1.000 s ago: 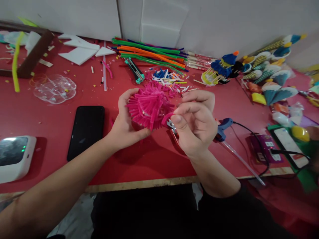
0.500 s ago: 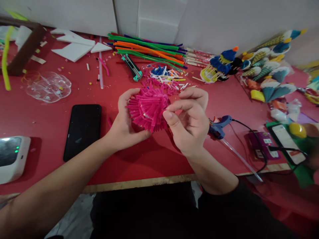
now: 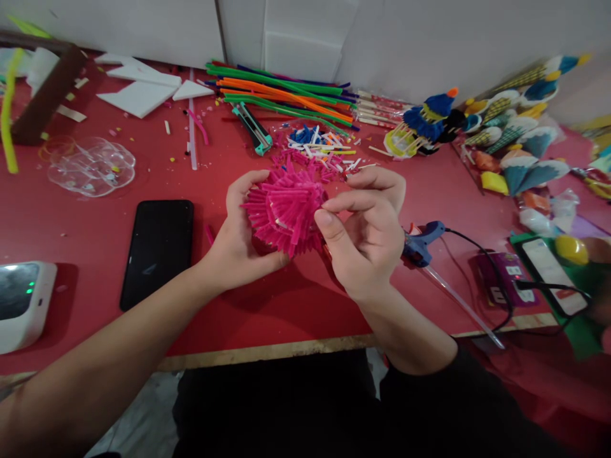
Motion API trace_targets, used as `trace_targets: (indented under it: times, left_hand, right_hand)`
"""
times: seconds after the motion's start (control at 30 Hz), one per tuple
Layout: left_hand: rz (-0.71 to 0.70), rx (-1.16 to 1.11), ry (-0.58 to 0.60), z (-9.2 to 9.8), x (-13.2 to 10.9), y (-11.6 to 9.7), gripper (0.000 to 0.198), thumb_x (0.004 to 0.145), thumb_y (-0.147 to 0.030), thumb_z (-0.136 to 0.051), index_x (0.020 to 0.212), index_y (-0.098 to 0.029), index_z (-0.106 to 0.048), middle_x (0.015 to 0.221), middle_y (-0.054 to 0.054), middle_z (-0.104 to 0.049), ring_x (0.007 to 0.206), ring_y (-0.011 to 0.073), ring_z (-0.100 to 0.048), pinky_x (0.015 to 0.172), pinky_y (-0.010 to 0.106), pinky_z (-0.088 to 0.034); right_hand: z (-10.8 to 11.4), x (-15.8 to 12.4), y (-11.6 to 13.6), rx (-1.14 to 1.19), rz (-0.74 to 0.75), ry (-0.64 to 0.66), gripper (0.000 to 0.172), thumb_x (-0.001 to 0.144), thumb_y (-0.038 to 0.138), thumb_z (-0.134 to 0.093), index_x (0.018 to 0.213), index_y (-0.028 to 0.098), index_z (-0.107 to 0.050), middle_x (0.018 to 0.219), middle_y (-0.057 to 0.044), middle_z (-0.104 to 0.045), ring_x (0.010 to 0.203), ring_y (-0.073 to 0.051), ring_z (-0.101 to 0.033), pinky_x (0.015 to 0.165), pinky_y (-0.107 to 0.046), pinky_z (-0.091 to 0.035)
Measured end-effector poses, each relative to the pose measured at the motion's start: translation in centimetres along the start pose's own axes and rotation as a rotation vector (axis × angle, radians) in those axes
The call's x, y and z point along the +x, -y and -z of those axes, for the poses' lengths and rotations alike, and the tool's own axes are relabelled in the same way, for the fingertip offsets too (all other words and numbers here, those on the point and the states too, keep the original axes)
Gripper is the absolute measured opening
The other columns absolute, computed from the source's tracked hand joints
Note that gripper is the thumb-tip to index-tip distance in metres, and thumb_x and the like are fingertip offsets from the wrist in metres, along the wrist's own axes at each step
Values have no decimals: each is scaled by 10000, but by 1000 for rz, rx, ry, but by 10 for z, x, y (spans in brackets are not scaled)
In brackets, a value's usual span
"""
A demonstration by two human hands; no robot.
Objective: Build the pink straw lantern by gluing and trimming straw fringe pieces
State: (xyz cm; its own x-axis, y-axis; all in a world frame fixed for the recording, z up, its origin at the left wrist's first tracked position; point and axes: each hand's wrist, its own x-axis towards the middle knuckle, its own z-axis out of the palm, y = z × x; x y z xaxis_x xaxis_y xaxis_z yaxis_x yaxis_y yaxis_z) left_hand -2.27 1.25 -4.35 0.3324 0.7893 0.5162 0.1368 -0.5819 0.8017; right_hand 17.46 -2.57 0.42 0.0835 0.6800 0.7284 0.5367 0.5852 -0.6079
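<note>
My left hand (image 3: 238,238) cups a spiky pink ball (image 3: 285,210) made of short pink stick pieces, fingers wrapped round its left and lower side, just above the red table (image 3: 286,299). My right hand (image 3: 367,235) is at the ball's right edge, thumb and forefinger pinched together against the pink spikes. What the pinch holds is hidden. A pile of cut pink, blue and white pieces (image 3: 317,147) lies just behind the ball.
A black phone (image 3: 157,251) lies left of my hands, a white device (image 3: 21,302) at the far left. A blue glue gun (image 3: 422,242) with its cord sits right of my right hand. Long coloured sticks (image 3: 286,95), a cutter (image 3: 252,130), foam pieces and craft birds (image 3: 506,140) fill the back.
My right hand moved left onto the ball's edge and covers the metal tool seen beneath it a second ago. The curved pink piece it held no longer shows. The left hand has kept its hold.
</note>
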Motion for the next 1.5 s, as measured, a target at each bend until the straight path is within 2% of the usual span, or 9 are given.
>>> trace_targets:
  times: [0.2,0.4,0.57,0.67,0.8,1.0,1.13,1.33,1.5]
  left_hand:
    - [-20,-19,-6,-1,1,1,1074,579,-586,-950,1460,-322,-395,1496,123,-459,1429,387,-502,1250,571,-420]
    - [-74,0,52,3,1,-1,1091,639,-527,-948,1516,-349,-324,1550,122,-381,1447,380,-480,1238,568,-444]
    - [-101,-29,73,5,3,2,1087,693,-538,-916,1543,-375,-258,1553,106,-352,1450,371,-475,1217,612,-451]
    - [-92,-36,63,5,4,2,991,746,-557,-868,1528,-401,-279,1554,83,-375,1459,363,-479,1218,587,-462]
    - [-96,-16,55,4,3,1,970,766,-560,-849,1529,-386,-277,1561,84,-368,1474,358,-466,1234,567,-452]
    - [-74,-6,32,1,1,2,978,750,-546,-866,1512,-329,-294,1585,135,-373,1483,382,-464,1223,581,-454]
    - [-71,-32,18,1,1,5,1022,699,-553,-901,1512,-355,-315,1574,115,-384,1487,389,-464,1215,592,-464]
    - [-108,-11,78,4,3,7,1086,693,-468,-921,1547,-413,-251,1564,90,-339,1497,373,-430,1225,615,-438]
    - [-99,-22,138,7,2,6,1098,728,-412,-904,1564,-402,-192,1572,106,-284,1514,375,-389,1240,640,-402]
  right_hand:
    - [0,-1,4,3,-35,4,34,939,296,-704,962,282,-685,1124,-46,-513,1145,-227,-602,1018,-487,-571]
    - [-1,3,-2,83,112,-84,168,927,354,-705,1060,280,-634,1074,-55,-534,1049,-204,-604,925,-396,-580]
    - [6,5,-5,-172,272,-14,202,961,409,-667,1122,290,-650,1169,-68,-514,1090,-233,-605,938,-437,-548]
    - [10,5,-5,-334,337,63,327,948,500,-676,1220,323,-637,1259,-73,-518,1138,-261,-610,965,-464,-534]
    - [10,6,-6,-388,398,37,391,959,558,-638,1249,296,-641,1289,-74,-527,1177,-262,-603,995,-463,-529]
    - [13,7,-3,-395,347,118,332,953,474,-672,1243,312,-678,1307,-86,-536,1200,-289,-592,1008,-463,-507]
    - [13,7,-3,-339,354,84,342,941,460,-689,1236,287,-694,1289,-97,-549,1180,-308,-610,996,-496,-513]
    - [14,7,1,-370,326,123,312,941,405,-699,1238,308,-700,1322,-97,-535,1189,-308,-617,1017,-511,-519]
    - [14,7,2,-390,341,113,296,942,414,-699,1217,307,-720,1321,-110,-521,1232,-312,-582,1021,-513,-507]
